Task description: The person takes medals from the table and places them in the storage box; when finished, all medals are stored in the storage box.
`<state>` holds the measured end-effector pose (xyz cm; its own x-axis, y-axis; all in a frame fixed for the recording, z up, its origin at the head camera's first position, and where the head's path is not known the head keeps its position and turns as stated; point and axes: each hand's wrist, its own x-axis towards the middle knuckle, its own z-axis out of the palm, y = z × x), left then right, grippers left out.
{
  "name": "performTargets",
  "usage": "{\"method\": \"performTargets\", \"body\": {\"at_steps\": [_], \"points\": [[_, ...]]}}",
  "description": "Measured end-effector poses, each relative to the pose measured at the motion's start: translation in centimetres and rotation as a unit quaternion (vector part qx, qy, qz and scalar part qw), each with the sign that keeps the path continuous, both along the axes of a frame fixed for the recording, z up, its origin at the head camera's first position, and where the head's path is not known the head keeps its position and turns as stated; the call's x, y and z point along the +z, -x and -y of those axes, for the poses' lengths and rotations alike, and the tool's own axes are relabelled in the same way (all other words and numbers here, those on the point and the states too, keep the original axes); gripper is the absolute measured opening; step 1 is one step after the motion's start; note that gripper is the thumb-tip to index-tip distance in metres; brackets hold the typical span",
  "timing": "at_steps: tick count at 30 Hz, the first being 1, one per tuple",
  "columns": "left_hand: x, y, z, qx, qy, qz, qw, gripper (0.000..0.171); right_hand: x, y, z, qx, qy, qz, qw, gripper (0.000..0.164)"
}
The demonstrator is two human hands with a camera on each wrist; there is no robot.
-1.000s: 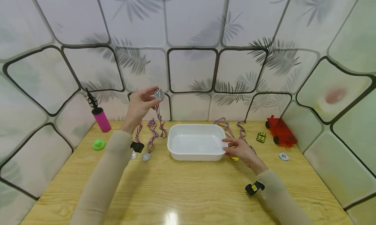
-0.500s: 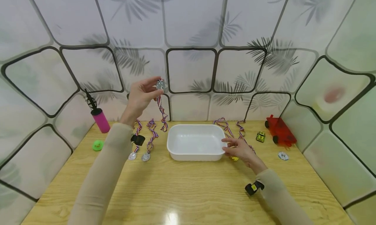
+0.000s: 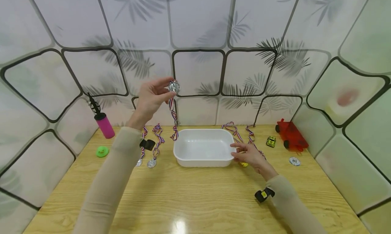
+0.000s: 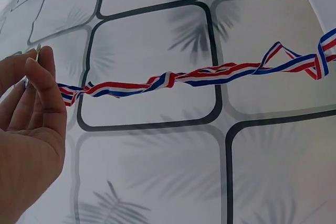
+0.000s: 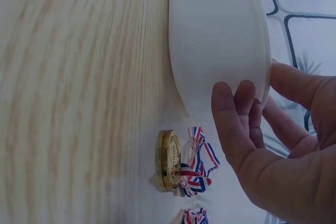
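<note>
High over the left end of the white plastic tub [image 3: 204, 163], my left hand [image 3: 150, 99] pinches a silver medal [image 3: 174, 87] between thumb and fingertips. Its red, white and blue ribbon [image 4: 173, 80] hangs down in twists towards the tub's back left corner. My right hand [image 3: 252, 158] grips the tub's right rim, with fingertips on both sides of the wall [image 5: 220, 35] in the right wrist view. Just below that hand a gold medal [image 5: 170, 160] lies by the tub, partly hidden in the head view. The tub's inside looks bare.
Left of the tub lie two more silver medals [image 3: 151, 163] with ribbons. Further left are a green rubber duck [image 3: 102, 151] and a pink hand pump [image 3: 105, 126]. At right are ribbons [image 3: 251, 135], a yellow toy car [image 3: 271, 141], a red toy vehicle [image 3: 291, 136] and a poker chip [image 3: 294, 161].
My left hand has raised the silver medal and carried it to the right, its ribbon lifting off the table and swinging towards the tub. The right hand has stayed on the rim.
</note>
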<state>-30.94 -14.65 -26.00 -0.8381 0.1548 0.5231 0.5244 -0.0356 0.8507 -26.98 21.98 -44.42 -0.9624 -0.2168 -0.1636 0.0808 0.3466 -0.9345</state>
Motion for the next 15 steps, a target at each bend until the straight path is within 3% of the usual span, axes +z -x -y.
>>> {"method": "performTargets", "body": {"at_steps": [7, 15], "points": [[-1.3, -0.3, -0.9, 0.006, 0.072, 0.033, 0.9968, 0.047, -0.2, 0.0, -0.1, -0.003, 0.005, 0.002, 1.000, 0.048], [-4.1, 0.0, -1.6, -0.001, 0.156, 0.072, 0.9851, 0.048, -0.1, 0.1, -0.2, -0.002, 0.013, 0.005, 1.000, 0.049]]}}
